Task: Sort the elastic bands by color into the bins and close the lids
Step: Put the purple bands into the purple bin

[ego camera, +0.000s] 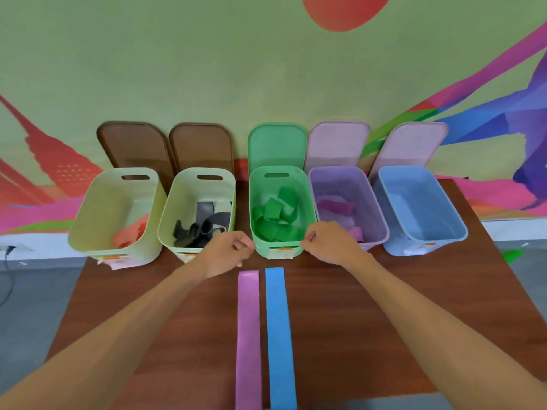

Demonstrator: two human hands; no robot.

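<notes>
Five open bins stood in a row along the far edge of a brown table (414,291), running from 10 o'clock to 2 o'clock. Every lid was off and leaning against the wall behind, among them the green lid (276,146).

The sorting looked mostly done. The leftmost pale bin (85,226) held orange bands, the second pale bin (168,220) held grey ones, the green bin (278,251) at 12 o'clock held a heap of green ones, and the purple bin (376,202) held pink ones. The blue bin (426,244) at 2 o'clock showed no band inside.

Two bands remained on the table at 6 o'clock, lying flat side by side: a pink band (248,335) and a blue band (279,335). These, and closing all five lids, appeared to be what was left.

The left hand (225,253) sat at the green bin's 7 o'clock corner and the right hand (328,244) at its 5 o'clock corner. The left fingers (241,242) and right fingers (310,236) were curled inward with tips drawn close. Whether they pinched the rim, a band, or nothing could not be told.
</notes>
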